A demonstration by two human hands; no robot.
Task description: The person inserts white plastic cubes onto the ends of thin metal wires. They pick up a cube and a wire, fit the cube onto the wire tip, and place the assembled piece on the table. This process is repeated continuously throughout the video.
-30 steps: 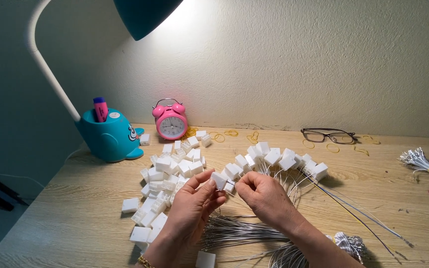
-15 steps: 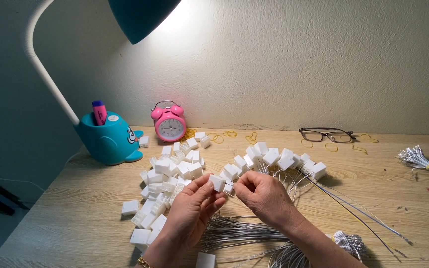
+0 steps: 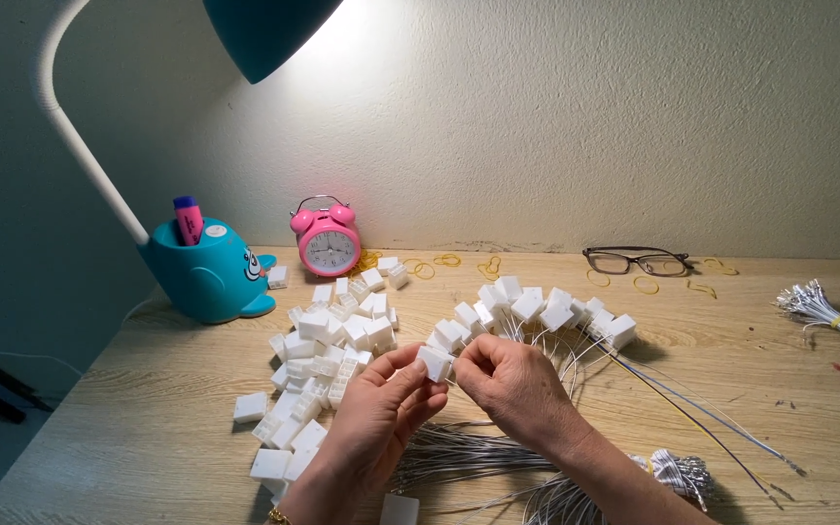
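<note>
My left hand (image 3: 373, 420) pinches a small white plastic connector block (image 3: 434, 364) between thumb and fingers. My right hand (image 3: 512, 386) meets it from the right, fingertips closed on a thin white wire at the block's side. Below both hands lies a bundle of white wires (image 3: 478, 455). A loose pile of the same white blocks (image 3: 328, 365) spreads to the left of my hands. Behind my right hand, a row of blocks with wires fitted (image 3: 546, 311) fans out across the wooden desk (image 3: 751, 389).
A pink alarm clock (image 3: 328, 243) and a blue whale-shaped lamp base with a pink marker (image 3: 201, 267) stand at the back left. Glasses (image 3: 639, 261) and yellow rubber bands (image 3: 439, 262) lie by the wall. More wire bundles (image 3: 828, 316) sit at the right edge.
The hands have stayed together over the same spot, with only small finger movements on the block and wire. The view shifted slightly.
</note>
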